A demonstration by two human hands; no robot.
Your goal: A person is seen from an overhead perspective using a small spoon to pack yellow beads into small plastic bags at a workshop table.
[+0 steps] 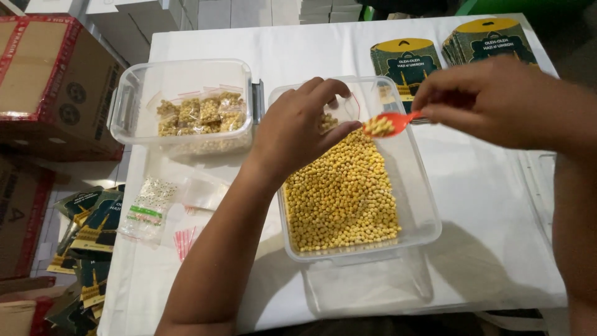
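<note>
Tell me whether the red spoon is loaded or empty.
Loaded. The spoon, held in the right hand, carries a small heap of yellow beans above the tub, next to the left hand.

Filled bags (pixel 199 114) lie in the tub (pixel 140 78) left of the bean tub (pixel 420 205) (both on the table (pixel 491 249)).

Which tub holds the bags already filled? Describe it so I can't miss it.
On the white table, two clear plastic tubs sit side by side. Take the far-left tub, beyond the left hand. It holds small sealed bags of yellow pellets, not loose ones.
</note>
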